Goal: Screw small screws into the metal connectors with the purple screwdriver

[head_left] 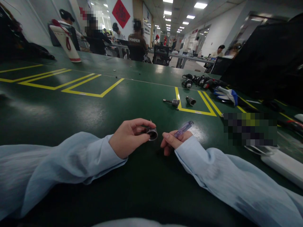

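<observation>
My left hand (132, 136) grips a small round metal cup-shaped part (152, 133) between thumb and fingers, its open end facing me. Just to the right, my right hand (174, 140) is closed around a translucent purple handle (184, 129), which points up and to the right. The other end of that tool is hidden by the fingers. Farther back on the green table (94, 116) lie a metal part with a thin shaft (175, 102) and a cone-shaped metal part (191, 101), near a yellow tape outline.
Dark metal parts (188, 82) and a blue-and-white glove (226, 95) lie at the back right. A white object (282, 164) sits at the right edge. At the back left stands a white tapered container (68, 45). Several people sit at desks beyond the table.
</observation>
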The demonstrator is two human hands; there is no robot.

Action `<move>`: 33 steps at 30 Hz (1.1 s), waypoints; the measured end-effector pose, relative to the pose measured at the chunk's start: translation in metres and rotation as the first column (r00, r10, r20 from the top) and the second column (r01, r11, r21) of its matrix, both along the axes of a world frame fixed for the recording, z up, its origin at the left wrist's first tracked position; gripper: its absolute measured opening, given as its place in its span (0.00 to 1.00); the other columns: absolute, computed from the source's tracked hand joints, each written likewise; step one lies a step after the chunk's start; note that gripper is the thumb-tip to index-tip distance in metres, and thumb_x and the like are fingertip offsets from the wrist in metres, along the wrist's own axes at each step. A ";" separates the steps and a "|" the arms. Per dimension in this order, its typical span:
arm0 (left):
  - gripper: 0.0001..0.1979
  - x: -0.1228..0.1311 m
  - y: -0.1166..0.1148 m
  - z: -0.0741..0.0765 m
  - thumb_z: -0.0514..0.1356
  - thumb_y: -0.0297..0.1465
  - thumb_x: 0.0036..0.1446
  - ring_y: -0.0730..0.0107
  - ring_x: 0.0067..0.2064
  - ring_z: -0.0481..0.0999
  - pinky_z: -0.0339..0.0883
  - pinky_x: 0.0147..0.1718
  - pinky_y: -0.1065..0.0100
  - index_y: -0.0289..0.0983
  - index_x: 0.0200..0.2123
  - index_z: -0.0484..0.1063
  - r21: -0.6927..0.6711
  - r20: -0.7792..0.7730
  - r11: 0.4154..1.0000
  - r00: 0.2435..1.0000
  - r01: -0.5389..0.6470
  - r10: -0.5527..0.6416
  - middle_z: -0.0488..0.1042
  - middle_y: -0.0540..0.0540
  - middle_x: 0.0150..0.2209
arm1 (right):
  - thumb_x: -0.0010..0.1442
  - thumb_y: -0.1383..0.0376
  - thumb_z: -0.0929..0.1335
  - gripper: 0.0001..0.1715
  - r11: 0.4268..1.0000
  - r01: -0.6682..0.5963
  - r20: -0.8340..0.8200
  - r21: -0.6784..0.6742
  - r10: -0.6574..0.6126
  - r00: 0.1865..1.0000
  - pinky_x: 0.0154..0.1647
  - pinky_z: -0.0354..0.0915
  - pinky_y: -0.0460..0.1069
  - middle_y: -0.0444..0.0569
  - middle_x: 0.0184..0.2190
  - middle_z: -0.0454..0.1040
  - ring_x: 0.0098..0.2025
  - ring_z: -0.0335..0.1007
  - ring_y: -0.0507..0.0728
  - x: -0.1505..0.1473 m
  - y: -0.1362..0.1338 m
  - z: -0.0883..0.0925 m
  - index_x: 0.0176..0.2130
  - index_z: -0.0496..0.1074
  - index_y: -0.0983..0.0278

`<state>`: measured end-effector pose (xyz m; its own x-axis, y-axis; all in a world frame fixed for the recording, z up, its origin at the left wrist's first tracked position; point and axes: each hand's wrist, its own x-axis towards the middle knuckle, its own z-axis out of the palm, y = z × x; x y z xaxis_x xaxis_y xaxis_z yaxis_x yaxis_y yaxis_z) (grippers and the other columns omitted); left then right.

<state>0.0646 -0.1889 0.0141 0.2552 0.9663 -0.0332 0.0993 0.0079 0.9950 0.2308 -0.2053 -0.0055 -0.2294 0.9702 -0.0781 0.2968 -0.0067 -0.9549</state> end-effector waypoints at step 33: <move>0.03 0.003 -0.005 -0.005 0.57 0.22 0.40 0.68 0.36 0.75 0.70 0.31 0.71 0.32 0.23 0.69 0.308 -0.100 0.951 0.994 -0.012 0.044 0.73 0.44 0.35 | 0.57 0.68 0.61 0.12 0.267 -0.356 0.381 0.896 -0.048 0.923 0.28 0.64 0.48 0.50 0.23 0.74 0.27 0.70 0.53 -0.002 -0.002 0.005 0.28 0.70 0.69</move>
<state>0.0678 -0.1939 0.0086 0.2388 0.9408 0.2406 0.2066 -0.2913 0.9340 0.2286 -0.2072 -0.0001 -0.5457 0.3452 0.7636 0.4146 0.9031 -0.1120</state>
